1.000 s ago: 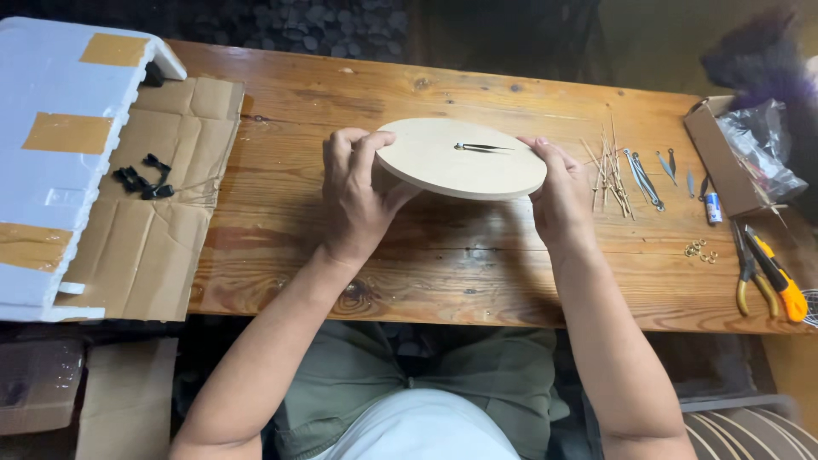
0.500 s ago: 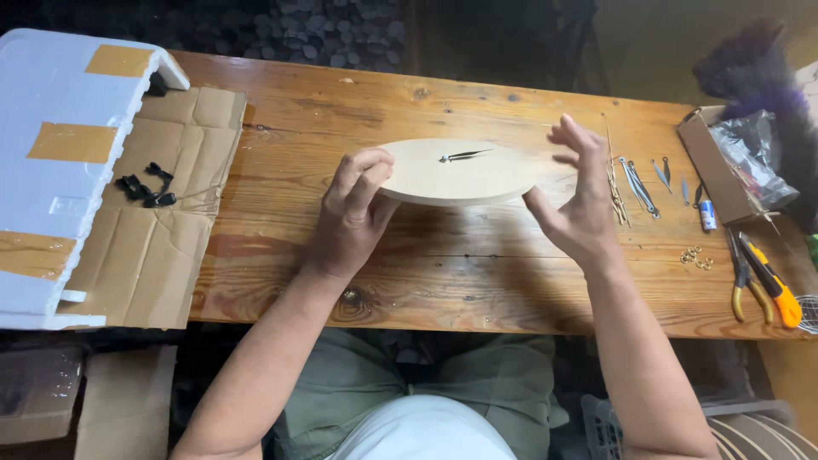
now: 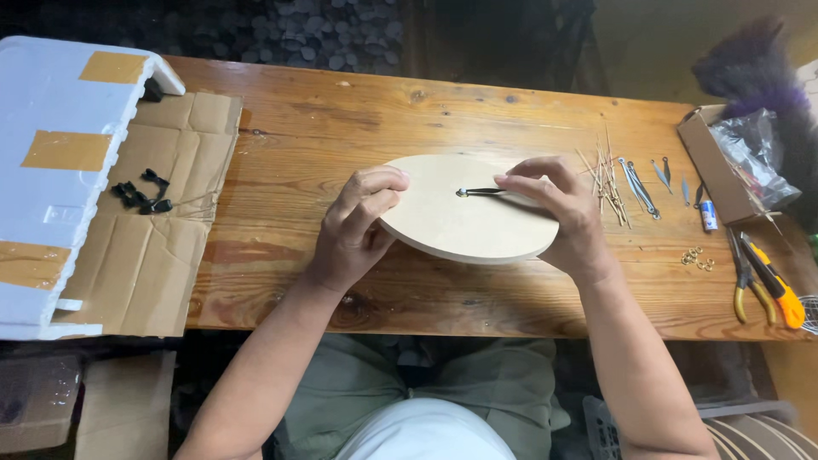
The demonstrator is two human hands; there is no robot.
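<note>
A round pale wooden disc [image 3: 460,217] is held a little above the wooden table [image 3: 341,128]. My left hand [image 3: 356,226] grips its left edge. My right hand [image 3: 558,213] supports its right edge, with fingers reaching over the top face onto a thin dark metal clock hand [image 3: 479,192] at the disc's centre. Just right of the disc lie thin wooden sticks [image 3: 603,175] and more dark metal clock hands [image 3: 637,187].
At the left lie a flattened cardboard sheet [image 3: 149,255] with small black parts [image 3: 141,194] and a white foam box [image 3: 60,145]. A small cardboard box with a plastic bag [image 3: 733,162], a small battery [image 3: 709,215], brass rings [image 3: 694,257], pliers [image 3: 743,277] and an orange utility knife [image 3: 777,285] sit at the right.
The disc tilted flatter and came down nearer the table. My right hand went from the rim, through open fingers, onto the clock hand at its centre.
</note>
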